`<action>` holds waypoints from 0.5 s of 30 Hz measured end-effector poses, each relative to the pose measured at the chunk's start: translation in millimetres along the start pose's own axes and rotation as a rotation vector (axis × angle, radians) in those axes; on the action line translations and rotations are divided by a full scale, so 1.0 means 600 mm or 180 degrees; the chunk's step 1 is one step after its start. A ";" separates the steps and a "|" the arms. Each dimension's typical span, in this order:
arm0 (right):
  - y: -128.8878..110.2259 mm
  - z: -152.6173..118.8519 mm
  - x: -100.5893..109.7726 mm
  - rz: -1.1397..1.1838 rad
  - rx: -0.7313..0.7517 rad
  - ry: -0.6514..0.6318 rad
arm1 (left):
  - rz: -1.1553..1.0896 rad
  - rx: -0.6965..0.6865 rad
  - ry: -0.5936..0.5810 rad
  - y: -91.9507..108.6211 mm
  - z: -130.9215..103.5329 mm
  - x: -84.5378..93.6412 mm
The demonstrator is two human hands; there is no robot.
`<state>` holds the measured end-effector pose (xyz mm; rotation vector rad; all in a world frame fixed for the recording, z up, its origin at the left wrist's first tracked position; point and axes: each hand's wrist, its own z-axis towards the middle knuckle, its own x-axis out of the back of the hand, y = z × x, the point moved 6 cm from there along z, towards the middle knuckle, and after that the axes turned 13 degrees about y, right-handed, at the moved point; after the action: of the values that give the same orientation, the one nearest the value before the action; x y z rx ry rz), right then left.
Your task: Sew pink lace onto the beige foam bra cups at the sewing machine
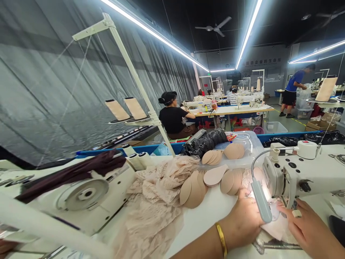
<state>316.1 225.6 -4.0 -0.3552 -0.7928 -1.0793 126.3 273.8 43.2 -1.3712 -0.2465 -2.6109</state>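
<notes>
My left hand (244, 221), with a gold bangle on the wrist, rests on pale pink fabric (277, 227) at the needle end of a white sewing machine (304, 172). My right hand (309, 228) lies flat on the same fabric just right of the needle, fingers spread. A small gooseneck lamp (261, 201) shines on the fabric and hides part of it. Beige bra cups (194, 190) lie in overlapping stacks to the left of my hands, next to a heap of pale lace (156, 201).
A second sewing machine (81, 196) lies on its side at left with dark cloth (81, 171) on it. A thread stand (134, 82) holds two beige cones. A clear tray (248, 142) holds more cups beside a black bag (205, 142). Other people work at tables behind.
</notes>
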 end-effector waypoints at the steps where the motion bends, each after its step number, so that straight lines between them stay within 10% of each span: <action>1: 0.001 0.000 0.004 0.0048 0.0004 0.0087 | -0.0002 0.0003 0.0006 0.000 0.001 0.000; 15: 0.005 0.001 0.004 0.0459 -0.0385 0.0301 | 0.0300 -0.0101 0.0137 0.004 -0.001 -0.006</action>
<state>319.3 225.9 -1.4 -0.4535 -0.6102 -1.0034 128.0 271.5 40.1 -1.3019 -0.1316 -2.5741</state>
